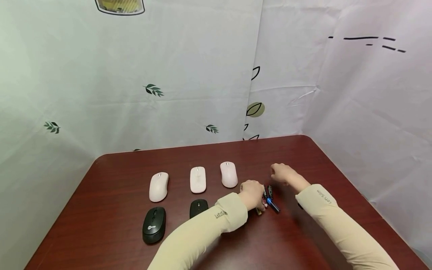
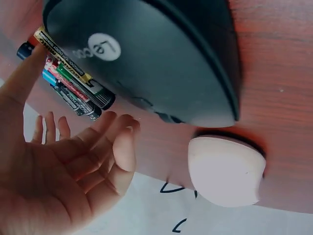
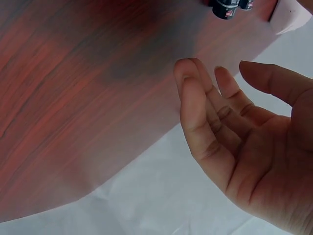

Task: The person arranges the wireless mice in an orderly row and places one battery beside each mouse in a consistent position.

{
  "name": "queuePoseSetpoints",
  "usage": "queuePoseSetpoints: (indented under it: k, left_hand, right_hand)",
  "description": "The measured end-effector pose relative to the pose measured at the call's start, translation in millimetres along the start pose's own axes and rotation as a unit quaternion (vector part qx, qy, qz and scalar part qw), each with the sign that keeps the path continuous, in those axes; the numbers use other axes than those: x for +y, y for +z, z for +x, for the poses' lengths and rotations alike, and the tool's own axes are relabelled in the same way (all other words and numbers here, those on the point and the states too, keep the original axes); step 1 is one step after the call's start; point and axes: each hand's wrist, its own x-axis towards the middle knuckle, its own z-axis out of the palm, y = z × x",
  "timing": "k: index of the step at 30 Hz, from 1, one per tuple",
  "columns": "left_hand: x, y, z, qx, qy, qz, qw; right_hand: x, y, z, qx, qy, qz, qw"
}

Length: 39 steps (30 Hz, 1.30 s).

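Note:
My left hand [image 1: 251, 192] is over a small group of batteries [image 1: 270, 192], which it partly covers in the head view. Its fingers are loosely bent, and the thumb overlaps a gold-and-black battery [image 2: 73, 66] in the left wrist view; contact is unclear. Other batteries with red, green, black and blue wraps lie beside that one. A blue-and-black battery [image 1: 273, 205] points towards the front. To the right, my right hand [image 1: 283, 173] hovers above the table with nothing in it. Its fingers curve loosely in the right wrist view, apart from the batteries [image 3: 226, 7].
Three pale mice, left [image 1: 158, 186], middle [image 1: 198, 180] and right [image 1: 229, 174], form a row. Nearer are a black mouse [image 1: 154, 225] and another black mouse [image 1: 198, 207], partly behind my left sleeve. The reddish-brown table [image 1: 111, 180] meets white patterned cloth [image 1: 189, 75] at the back.

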Motion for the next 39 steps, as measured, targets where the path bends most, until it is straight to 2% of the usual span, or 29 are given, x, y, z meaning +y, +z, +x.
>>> queuePoseSetpoints:
  k: [3,6,11,16,21,29,33,39]
  left_hand:
    - [3.4,-0.6,3.1,-0.003,-0.023,0.016,0.9996]
    - [3.9,-1.0,5.8,-0.009,-0.030,0.017,0.9994]
    - [1.4,1.3,6.3,-0.003,-0.014,0.017,0.9998]
    - [-5.2,1.1,5.5,0.021,0.007,0.011,0.9997]
    - [-18.3,-2.1,5.7,0.053,0.023,0.003,0.9983]
    - [-50.4,-6.5,-0.9,0.073,0.052,-0.048,0.9948]
    - [-75.3,-10.5,-6.9,0.080,0.063,-0.079,0.9916]
    - [-118.8,-12.3,-20.5,0.093,0.055,-0.130,0.9856]
  right_hand:
    - [-0.7,-1.5,-0.6,0.005,0.002,-0.002,1.000]
    - [-0.6,-2.5,-0.9,0.009,-0.001,-0.004,1.000]
    - [-0.4,-1.6,-0.4,0.012,-0.007,-0.006,1.000]
    - [-3.0,-1.5,-0.2,0.021,-0.010,-0.003,1.000]
    - [-8.4,-3.3,0.1,0.031,-0.025,-0.012,0.999]
    - [-29.0,-8.7,0.5,0.055,-0.064,-0.033,0.996]
    - [-42.9,-10.3,4.4,0.068,-0.086,-0.041,0.993]
    - [-68.9,-14.0,7.2,0.089,-0.125,-0.045,0.987]
